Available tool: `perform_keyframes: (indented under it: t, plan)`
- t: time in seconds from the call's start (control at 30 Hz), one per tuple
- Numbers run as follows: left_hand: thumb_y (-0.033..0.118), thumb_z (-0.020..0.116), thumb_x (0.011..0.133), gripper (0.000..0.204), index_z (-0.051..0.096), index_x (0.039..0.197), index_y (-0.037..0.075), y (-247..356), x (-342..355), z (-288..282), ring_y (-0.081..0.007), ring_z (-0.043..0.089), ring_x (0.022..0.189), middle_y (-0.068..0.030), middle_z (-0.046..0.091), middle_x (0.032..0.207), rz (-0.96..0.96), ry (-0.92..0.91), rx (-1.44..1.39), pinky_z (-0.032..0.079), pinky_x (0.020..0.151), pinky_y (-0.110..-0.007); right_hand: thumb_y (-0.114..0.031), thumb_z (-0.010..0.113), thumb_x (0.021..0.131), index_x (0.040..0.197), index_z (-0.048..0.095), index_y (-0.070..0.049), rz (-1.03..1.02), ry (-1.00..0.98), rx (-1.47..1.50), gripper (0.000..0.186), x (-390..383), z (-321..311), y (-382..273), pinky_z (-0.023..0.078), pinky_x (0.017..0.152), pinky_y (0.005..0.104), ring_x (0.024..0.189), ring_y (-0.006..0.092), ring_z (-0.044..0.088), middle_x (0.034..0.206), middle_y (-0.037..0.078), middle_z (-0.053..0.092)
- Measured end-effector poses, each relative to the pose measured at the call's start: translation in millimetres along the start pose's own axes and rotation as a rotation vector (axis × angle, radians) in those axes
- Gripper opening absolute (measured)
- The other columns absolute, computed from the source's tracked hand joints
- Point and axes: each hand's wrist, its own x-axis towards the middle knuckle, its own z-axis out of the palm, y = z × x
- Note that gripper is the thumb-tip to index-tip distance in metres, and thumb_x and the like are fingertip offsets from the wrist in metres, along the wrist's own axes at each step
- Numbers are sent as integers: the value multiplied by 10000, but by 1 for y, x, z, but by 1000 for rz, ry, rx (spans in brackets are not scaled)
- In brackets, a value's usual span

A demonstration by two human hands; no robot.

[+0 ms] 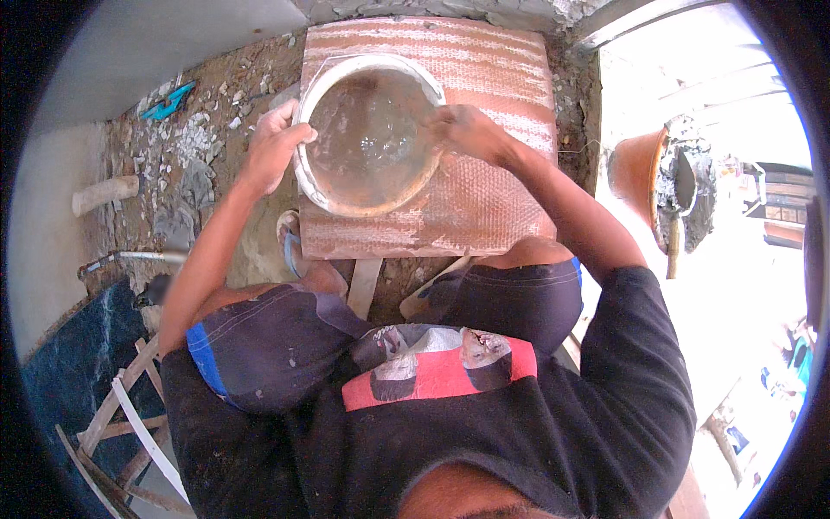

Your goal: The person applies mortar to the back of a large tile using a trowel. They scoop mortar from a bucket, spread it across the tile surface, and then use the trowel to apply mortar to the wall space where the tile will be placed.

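A white round bucket [371,138] of murky water stands over a large reddish, white-streaked board [488,203] with a dimpled surface. My left hand [275,147] grips the bucket's left rim, thumb across the edge. My right hand [462,131] is at the opposite rim, its fingers smeared by motion, so their grip is unclear. Below the board are my bent knees and a sandalled foot [290,238].
An orange tub [629,173] with grey mortar and a tool is at right. Rubble [194,138], a turquoise tool [166,101] and a pipe [130,258] lie left. Wooden pieces [121,406] lean against dark panels at lower left.
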Motion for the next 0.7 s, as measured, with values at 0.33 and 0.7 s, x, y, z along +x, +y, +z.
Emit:
perform_keyframes:
  t: [0.33,0.7]
  plan:
    - [52,596,825,163,616,986,47,1,-5,16,-26,494,675,45,549,769,-28,-43,8,401,580,-204,-211,593,923,1123,627,31,65,-69,-267,316,89,67,27,554,717,330,865,213,643,1021,132,661]
    - [56,595,809,201,615,1008,35,-15,-12,13,-50,509,698,40,557,813,-26,36,-15,419,608,-227,-226,513,981,953,612,15,211,-446,536,262,-48,-6,53,526,610,358,734,212,620,843,101,637]
